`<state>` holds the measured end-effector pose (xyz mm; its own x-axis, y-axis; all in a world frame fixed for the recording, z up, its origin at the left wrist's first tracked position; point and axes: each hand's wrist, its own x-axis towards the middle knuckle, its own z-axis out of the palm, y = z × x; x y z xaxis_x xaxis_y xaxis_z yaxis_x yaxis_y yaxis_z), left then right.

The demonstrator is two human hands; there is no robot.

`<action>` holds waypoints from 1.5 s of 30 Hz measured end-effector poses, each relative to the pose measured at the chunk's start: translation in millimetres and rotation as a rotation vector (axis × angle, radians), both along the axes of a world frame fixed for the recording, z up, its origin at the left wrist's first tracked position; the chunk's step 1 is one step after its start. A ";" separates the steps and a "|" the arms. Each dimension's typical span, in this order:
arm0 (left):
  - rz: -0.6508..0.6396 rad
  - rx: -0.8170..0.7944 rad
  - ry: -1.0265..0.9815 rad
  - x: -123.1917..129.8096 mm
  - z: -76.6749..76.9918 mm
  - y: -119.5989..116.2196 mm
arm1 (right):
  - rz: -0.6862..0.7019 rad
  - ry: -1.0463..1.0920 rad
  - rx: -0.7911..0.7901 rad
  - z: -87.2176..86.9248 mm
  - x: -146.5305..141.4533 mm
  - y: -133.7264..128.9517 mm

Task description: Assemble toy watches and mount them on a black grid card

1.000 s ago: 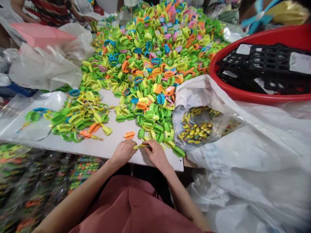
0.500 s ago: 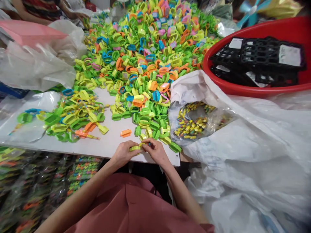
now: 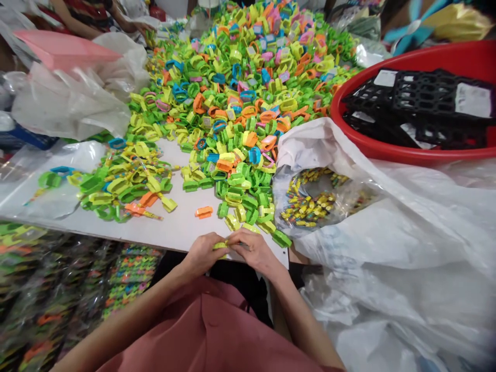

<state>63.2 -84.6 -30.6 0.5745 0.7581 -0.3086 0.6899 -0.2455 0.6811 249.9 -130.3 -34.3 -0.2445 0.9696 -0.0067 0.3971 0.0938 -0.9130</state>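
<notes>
At the table's front edge, my left hand (image 3: 204,254) pinches a yellow-green plastic piece (image 3: 220,246). Touching it from the right is my right hand (image 3: 253,249), its fingers closed on a thin, small item mostly hidden by them. Just beyond the hands lie green and yellow plastic pieces (image 3: 251,201), the near end of a large multicoloured pile (image 3: 232,77). An orange piece (image 3: 203,212) lies alone on the white tabletop (image 3: 186,222). To the left is a smaller heap of pieces with thin patterned sticks (image 3: 127,181).
A white bag (image 3: 310,134) holding many yellow-tipped sticks (image 3: 310,204) is at the right. Behind it stands a red basin (image 3: 372,147) with black trays (image 3: 422,95). A pink tray (image 3: 70,49) rests on plastic at the left; another person's hand (image 3: 141,27) is at the far left.
The view has shifted, so the table's contents appear slightly right and lower. Both hands stay together at the edge, and the yellow-green piece is held a little lower.
</notes>
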 end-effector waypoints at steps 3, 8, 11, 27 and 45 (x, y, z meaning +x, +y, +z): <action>-0.103 0.113 0.048 -4.5 -8.7 -16.5 | 0.087 -0.005 -0.046 -0.4 4.9 -6.4; -0.221 0.145 -0.010 -11.2 -16.6 -30.2 | 0.180 0.058 -0.083 2.8 -0.6 -10.1; -0.274 0.160 -0.014 -20.3 -5.2 -9.9 | 0.094 0.103 -0.117 7.9 -5.9 -2.1; 0.034 0.311 0.580 3.5 22.0 61.4 | -0.473 -0.786 -0.025 -8.2 114.5 26.3; 0.063 0.299 0.364 -8.9 5.4 70.2 | -0.406 -0.668 -0.377 36.4 91.6 -82.3</action>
